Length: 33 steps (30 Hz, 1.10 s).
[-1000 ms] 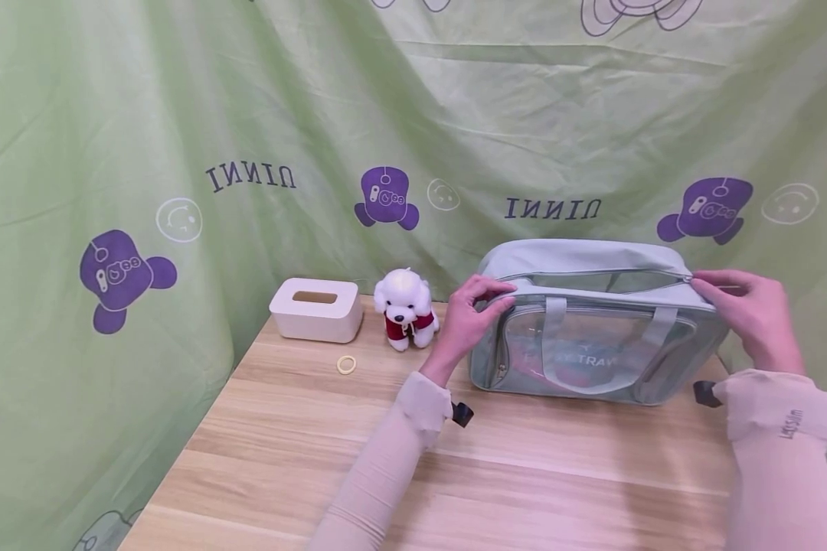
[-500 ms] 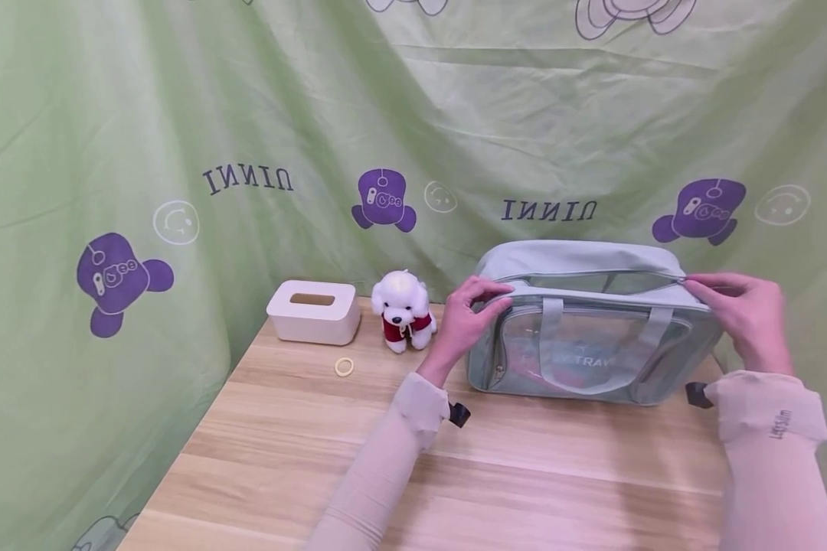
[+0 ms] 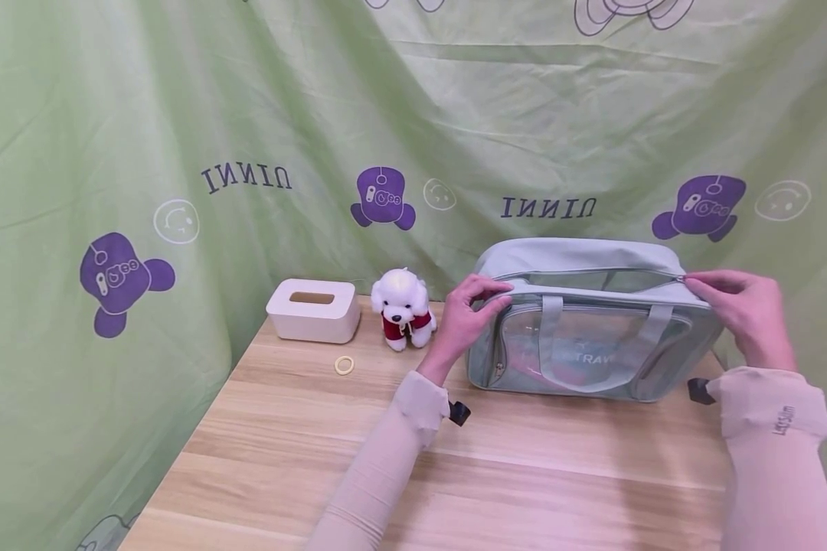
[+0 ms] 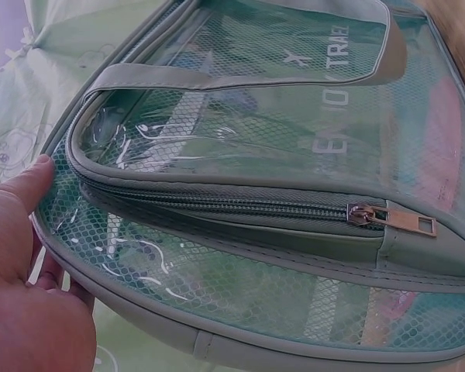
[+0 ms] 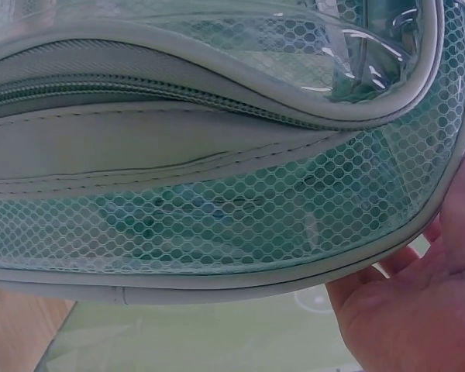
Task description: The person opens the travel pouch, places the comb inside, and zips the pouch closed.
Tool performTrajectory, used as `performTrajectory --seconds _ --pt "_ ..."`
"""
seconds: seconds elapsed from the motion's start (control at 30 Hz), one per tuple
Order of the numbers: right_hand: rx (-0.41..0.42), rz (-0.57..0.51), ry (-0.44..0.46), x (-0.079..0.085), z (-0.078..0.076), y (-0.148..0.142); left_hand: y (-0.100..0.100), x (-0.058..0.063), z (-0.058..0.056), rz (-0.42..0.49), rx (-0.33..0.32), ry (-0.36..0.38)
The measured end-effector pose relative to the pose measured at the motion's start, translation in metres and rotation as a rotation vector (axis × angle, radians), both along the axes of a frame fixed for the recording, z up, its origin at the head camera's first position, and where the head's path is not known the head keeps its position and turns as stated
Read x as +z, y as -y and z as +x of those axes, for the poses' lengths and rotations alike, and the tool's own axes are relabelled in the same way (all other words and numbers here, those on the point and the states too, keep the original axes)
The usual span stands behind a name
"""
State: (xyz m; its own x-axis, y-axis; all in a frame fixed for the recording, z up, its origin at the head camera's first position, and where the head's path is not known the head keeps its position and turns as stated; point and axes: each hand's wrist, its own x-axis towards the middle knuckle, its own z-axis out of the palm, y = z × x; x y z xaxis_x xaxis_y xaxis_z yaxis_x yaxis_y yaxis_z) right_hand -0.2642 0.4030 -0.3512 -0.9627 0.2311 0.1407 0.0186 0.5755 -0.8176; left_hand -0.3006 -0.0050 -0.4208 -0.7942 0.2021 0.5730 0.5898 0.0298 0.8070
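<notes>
A pale green travel bag (image 3: 586, 344) with clear panels, mesh sides and a strap handle stands upright at the back right of the table. Its top zipper (image 3: 599, 282) gapes along the middle. My left hand (image 3: 463, 317) grips the upper left corner between thumb and fingers; the left wrist view shows the thumb on the mesh edge, close to a front-pocket zipper pull (image 4: 391, 218). At the opposite upper corner, my right hand (image 3: 751, 310) pinches the bag beside the zipper's end. Its fingertips are partly hidden, so whether they hold a zipper pull is unclear. Pinkish contents show through the front panel.
Left of the bag sits a white plush dog (image 3: 401, 310) in a red jacket. Beyond it is a white tissue box (image 3: 313, 310), with a pale yellow ring (image 3: 344, 365) in front. A green printed curtain (image 3: 317, 115) hangs behind the wooden table (image 3: 524, 474).
</notes>
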Motion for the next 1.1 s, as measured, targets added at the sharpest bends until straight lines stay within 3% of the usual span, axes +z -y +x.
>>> performTrajectory --seconds 0.43,0.87,1.1 --pt "0.005 -0.081 0.010 0.0012 0.0070 -0.0008 0.0007 -0.0014 0.0000 -0.004 0.000 -0.010" --pt "0.021 0.153 0.010 0.0027 0.0038 -0.0042 -0.0002 -0.0026 0.0000 0.000 0.006 -0.004" --pt "0.038 0.194 0.000 0.0028 0.0021 -0.0019 -0.0003 -0.0029 -0.0004 -0.006 0.008 -0.003"
